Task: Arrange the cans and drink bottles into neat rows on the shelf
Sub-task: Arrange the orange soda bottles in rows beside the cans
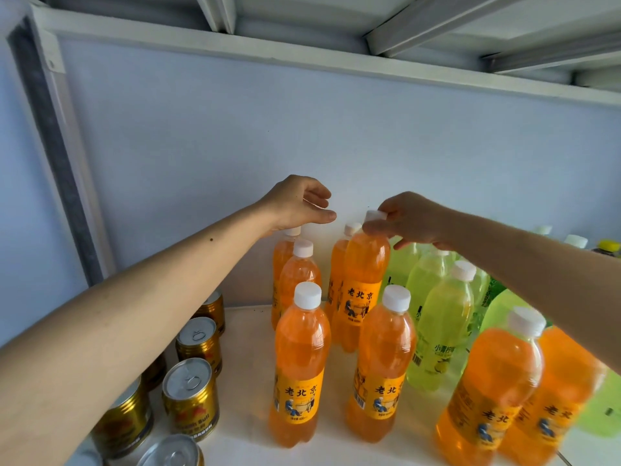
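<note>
Right hand [408, 220] pinches the white cap of an upright orange bottle [363, 284] at frame centre on the white shelf [336, 445]; left hand [299, 201] hovers loosely curled, holding nothing, above rear-left bottles; gold cans [191, 398] stand lower left.

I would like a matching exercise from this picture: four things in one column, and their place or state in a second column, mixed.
Things:
1. right hand
2. left hand
3. gold cans
4. green bottles

Places or states:
A. standing on the shelf's left side
B. gripping an orange bottle at its cap
C. standing right of the orange bottles
D. above a rear orange bottle, holding nothing

Pairs: 1-B, 2-D, 3-A, 4-C
</note>
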`<act>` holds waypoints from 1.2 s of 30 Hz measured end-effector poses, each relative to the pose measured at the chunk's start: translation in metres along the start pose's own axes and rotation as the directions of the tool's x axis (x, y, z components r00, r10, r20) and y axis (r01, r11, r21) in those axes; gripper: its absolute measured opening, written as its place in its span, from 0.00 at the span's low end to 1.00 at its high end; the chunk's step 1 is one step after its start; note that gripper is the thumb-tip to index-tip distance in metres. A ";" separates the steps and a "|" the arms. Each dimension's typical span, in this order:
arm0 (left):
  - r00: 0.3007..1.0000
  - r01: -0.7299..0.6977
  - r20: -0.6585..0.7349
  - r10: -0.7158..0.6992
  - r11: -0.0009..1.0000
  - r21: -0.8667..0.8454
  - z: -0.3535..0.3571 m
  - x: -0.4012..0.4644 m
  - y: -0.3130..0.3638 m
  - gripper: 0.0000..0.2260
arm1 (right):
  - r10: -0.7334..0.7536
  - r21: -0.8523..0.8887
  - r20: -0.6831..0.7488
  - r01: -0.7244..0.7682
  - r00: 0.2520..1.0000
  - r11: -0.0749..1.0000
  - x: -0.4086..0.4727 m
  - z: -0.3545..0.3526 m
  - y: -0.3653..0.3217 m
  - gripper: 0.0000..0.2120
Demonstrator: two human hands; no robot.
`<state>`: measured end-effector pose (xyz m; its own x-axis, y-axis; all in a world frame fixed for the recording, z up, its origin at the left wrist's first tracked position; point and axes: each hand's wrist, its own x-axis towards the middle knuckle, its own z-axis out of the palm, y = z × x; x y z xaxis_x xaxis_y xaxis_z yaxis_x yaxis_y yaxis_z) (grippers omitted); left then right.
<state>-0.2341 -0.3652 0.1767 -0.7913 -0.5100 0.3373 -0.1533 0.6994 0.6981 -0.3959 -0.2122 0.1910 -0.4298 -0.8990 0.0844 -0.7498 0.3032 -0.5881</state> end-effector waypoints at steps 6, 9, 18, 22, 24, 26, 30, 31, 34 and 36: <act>0.993 -0.021 0.116 0.028 0.998 -0.063 0.007 0.000 0.018 0.23 | -0.046 0.135 -0.087 0.057 0.995 0.989 0.003 -0.036 -0.019 0.13; 0.987 -0.023 0.153 0.039 0.994 -0.104 0.013 0.003 0.025 0.22 | -0.085 0.138 -0.111 0.100 0.990 0.985 0.005 -0.041 -0.030 0.16; 0.989 -0.049 0.133 0.065 0.991 -0.126 0.014 0.009 0.030 0.17 | -0.102 0.116 -0.152 0.120 0.983 0.986 0.007 -0.044 -0.036 0.18; 0.988 -0.036 0.146 0.052 0.994 -0.107 0.016 0.007 0.029 0.18 | -0.092 0.115 -0.144 0.109 0.985 0.987 0.007 -0.043 -0.035 0.17; 0.983 -0.033 0.176 0.045 0.997 -0.071 0.017 0.006 0.027 0.18 | -0.079 0.117 -0.136 0.095 0.988 0.989 0.006 -0.039 -0.032 0.16; 0.977 -0.059 0.209 0.051 0.998 0.029 0.016 0.004 0.024 0.19 | -0.062 0.102 -0.111 0.073 0.992 0.992 0.005 -0.031 -0.026 0.14; 0.982 -0.076 0.183 0.043 0.981 0.178 0.008 0.001 0.016 0.23 | -0.003 0.057 -0.035 0.005 0.999 0.998 0.004 -0.003 -0.008 0.14; 0.984 -0.076 0.174 0.041 0.977 0.200 0.006 0.000 0.014 0.23 | 0.009 0.035 -0.024 -0.008 1.000 0.999 0.004 0.005 -0.004 0.16; 0.985 -0.077 0.167 0.034 0.963 0.260 0.002 -0.003 0.010 0.23 | 0.019 -0.047 -0.010 -0.020 1.000 0.999 0.003 0.023 0.005 0.20; 0.985 -0.082 0.166 0.036 0.956 0.280 0.002 -0.005 0.008 0.22 | 0.031 -0.104 -0.004 -0.031 1.000 0.994 0.003 0.030 0.009 0.22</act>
<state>-0.2326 -0.3563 0.1791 -0.8837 -0.3944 0.2520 -0.2478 0.8511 0.4629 -0.3888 -0.2218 0.1620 -0.4546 -0.8880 0.0693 -0.7842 0.3621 -0.5039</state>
